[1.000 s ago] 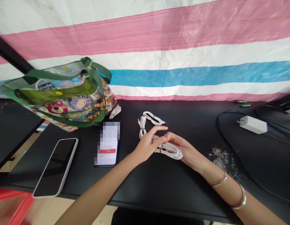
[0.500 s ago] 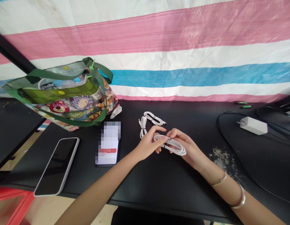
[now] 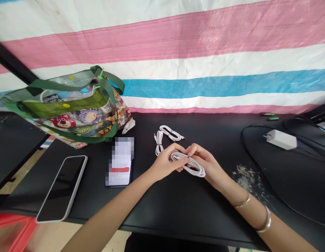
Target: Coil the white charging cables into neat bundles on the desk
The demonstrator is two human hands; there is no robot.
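A white cable (image 3: 196, 168), wound in an oval coil, is held above the black table between my two hands. My left hand (image 3: 166, 162) grips the coil's left part, its thumb lying across the loops. From the right, my right hand (image 3: 205, 161) pinches at the middle of the coil, where the fingertips of both hands meet around a dark tie that is mostly hidden. Just behind my left hand, two more white cables lie on the table: one bundle (image 3: 159, 142) stands lengthwise, the other bundle (image 3: 170, 133) slants to the right, each bound with a black tie.
A lit phone (image 3: 120, 164) and a dark phone in a white case (image 3: 61, 190) lie to the left. Behind them stands a cartoon tote bag (image 3: 80, 112). A white power adapter (image 3: 281, 139) with black cords sits at the right, near scattered debris (image 3: 248, 180) on the table (image 3: 157, 206).
The fingers of my left hand have closed in, and its forefinger now meets my right hand's fingertips at the tie. The coil stays held; the view has shifted slightly.
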